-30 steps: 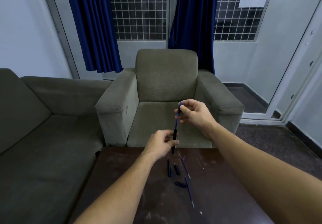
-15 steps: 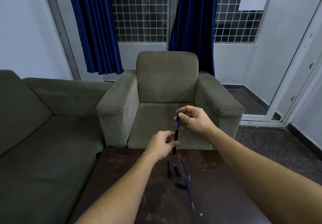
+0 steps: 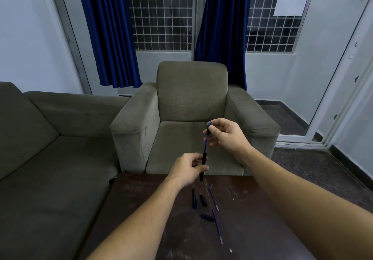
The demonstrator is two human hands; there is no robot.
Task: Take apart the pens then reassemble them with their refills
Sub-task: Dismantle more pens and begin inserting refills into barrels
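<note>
Over the near edge of the table (image 3: 141, 209), the left hand (image 3: 188, 168) keeps its fingers curled round a black barrel (image 3: 203, 163), held almost upright. A blue refill (image 3: 205, 147) rises out of the barrel's top, and the right hand (image 3: 228, 135), a little farther and higher, pinches its upper end between thumb and fingertips. Half a second ago that right hand had dipped toward the left; now it is back up, and about as much blue shows as a second ago. So the refill looks neither seated nor freed, and I cannot tell whether it is going in or coming out. Below the hands lie two loose refills (image 3: 217, 227), one nearer and one farther, and three black pen pieces (image 3: 203, 200) just left of them, none touched. With so much apart, most of the reassembly seems to lie ahead. Nothing blocks the hands, though the thin refill could bend or miss the narrow barrel mouth. Beyond the table stands an armchair (image 3: 191, 98), with a sofa (image 3: 50, 158) to the left and blue curtains (image 3: 222, 27) at the far window.
</note>
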